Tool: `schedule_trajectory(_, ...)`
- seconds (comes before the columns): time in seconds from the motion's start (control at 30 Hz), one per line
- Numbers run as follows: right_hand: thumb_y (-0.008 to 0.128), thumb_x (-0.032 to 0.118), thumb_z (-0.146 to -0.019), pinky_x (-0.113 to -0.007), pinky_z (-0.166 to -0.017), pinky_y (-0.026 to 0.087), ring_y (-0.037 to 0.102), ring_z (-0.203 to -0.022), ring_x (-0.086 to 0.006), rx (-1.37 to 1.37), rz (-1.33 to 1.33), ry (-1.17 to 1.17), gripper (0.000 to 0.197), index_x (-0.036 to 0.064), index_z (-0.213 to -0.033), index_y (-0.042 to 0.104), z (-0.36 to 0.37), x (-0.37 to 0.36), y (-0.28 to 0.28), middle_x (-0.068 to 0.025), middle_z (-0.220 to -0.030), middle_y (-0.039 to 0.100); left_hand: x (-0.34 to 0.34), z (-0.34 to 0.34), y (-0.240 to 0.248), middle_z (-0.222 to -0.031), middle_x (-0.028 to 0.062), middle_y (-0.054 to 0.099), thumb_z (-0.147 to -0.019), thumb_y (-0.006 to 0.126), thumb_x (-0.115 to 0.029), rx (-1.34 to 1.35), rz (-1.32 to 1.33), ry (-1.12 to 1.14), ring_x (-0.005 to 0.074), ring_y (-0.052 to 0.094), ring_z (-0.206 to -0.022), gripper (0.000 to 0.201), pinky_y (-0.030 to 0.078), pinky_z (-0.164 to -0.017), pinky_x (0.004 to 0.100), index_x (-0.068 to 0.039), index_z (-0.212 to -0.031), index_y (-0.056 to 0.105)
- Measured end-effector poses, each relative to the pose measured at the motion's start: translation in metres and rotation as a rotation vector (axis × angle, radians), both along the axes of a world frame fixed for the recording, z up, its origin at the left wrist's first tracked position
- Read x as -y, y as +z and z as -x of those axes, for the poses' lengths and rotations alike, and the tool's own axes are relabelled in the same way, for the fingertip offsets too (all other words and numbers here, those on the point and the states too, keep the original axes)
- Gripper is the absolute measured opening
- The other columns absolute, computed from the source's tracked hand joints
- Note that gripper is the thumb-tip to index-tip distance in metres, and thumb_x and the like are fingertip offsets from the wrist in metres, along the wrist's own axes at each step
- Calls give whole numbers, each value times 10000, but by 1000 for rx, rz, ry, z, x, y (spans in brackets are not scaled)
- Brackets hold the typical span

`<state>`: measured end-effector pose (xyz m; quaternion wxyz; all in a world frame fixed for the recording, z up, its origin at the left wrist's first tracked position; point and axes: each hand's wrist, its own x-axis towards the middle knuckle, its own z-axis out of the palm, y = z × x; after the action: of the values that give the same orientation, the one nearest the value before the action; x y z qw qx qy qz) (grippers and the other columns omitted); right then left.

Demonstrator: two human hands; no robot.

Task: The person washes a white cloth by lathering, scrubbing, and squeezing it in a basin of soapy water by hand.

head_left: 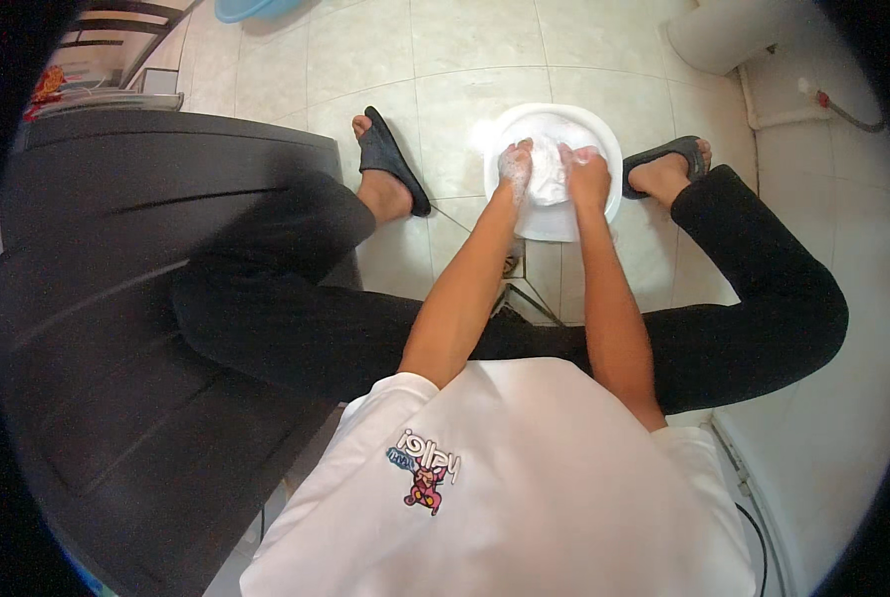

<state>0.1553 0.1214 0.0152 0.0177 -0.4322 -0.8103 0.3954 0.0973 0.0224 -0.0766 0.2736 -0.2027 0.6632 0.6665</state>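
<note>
Between my feet a white plastic basin (614, 149) stands on the floor with suds in it. A wet white cloth (549, 181) lies bunched in the basin. My left hand (514, 169), covered in foam, is closed on the cloth's left side. On the other side my right hand (588, 174) has its fingers curled round the cloth. Both forearms reach down over the basin's near rim. The cloth's folds and the fingertips are partly hidden by foam and glare.
A dark cabinet (77, 298) fills the left side, close to my left leg. My black slippers (390, 159) flank the basin. A white pipe (729, 35) and a thin hose (853, 117) run along the right wall. Part of a blue basin (251, 8) shows at the far edge.
</note>
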Motion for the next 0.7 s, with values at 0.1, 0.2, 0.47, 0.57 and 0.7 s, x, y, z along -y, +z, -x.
schedule_trajectory(0.1,702,445,-773,-417,-759,497,654,-867,-369,112,-36,-53,476,-5,-924,666,-21,-36,-19,-216,-901,678,-1,5,25,-946,181,648,-882,490,-327,-208,294,-334,346,609,-908,395,484,-819,379,31,-991,617)
schedule_trajectory(0.2,707,380,-784,-428,-795,491,644,-900,-373,144,-147,2,396,13,-927,667,-21,-41,-16,-201,-931,676,6,23,48,-998,242,632,-855,542,-292,-379,542,-713,385,600,-944,414,484,-832,395,61,-1064,591)
schedule_trajectory(0.47,697,228,-803,-395,-788,494,657,-893,-332,-169,-20,-12,233,43,-946,688,-3,-51,12,-176,-919,690,10,55,80,-1173,216,609,-850,668,-143,-141,-11,-392,284,649,-928,552,546,-720,325,90,-1301,452)
schedule_trajectory(0.57,703,194,-790,-383,-800,496,659,-906,-318,-150,-64,-10,223,86,-985,697,-16,-68,16,-175,-948,689,9,57,107,-1101,225,634,-853,662,-113,-176,341,-609,273,651,-957,488,553,-745,338,82,-1267,490)
schedule_trajectory(0.7,743,130,-728,-374,-809,499,654,-923,-320,26,28,37,261,103,-984,702,-18,-62,16,-178,-969,684,36,63,95,-957,225,670,-761,724,-27,-36,277,-586,284,687,-839,389,597,-665,414,72,-1117,602)
